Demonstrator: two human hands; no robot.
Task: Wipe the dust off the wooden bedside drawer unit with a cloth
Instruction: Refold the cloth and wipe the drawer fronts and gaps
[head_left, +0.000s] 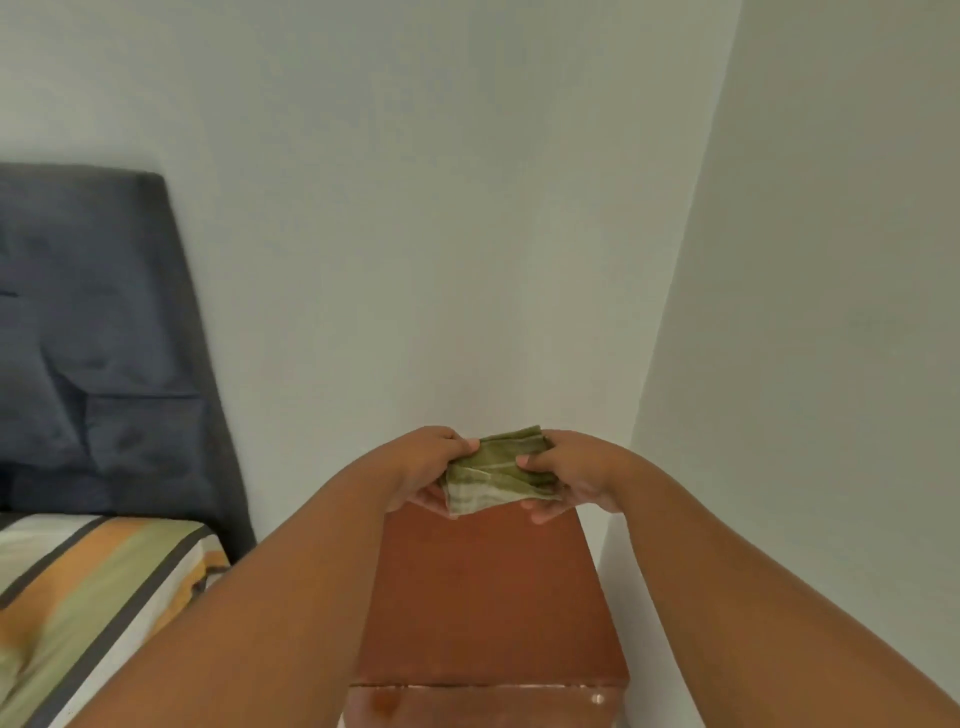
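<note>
A reddish-brown wooden bedside drawer unit (488, 597) stands in the room's corner below me, its flat top facing up. Above its far edge I hold a folded green cloth with pale stripes (496, 473) between both hands. My left hand (426, 467) grips the cloth's left side with thumb on top and fingers beneath. My right hand (571, 475) pinches the right side the same way. The cloth hangs just above the wood; whether it touches the top is unclear.
A bed with a striped green, orange and white sheet (88, 597) lies at the left, backed by a dark grey padded headboard (104, 338). Pale walls (805, 312) close in behind and to the right of the unit.
</note>
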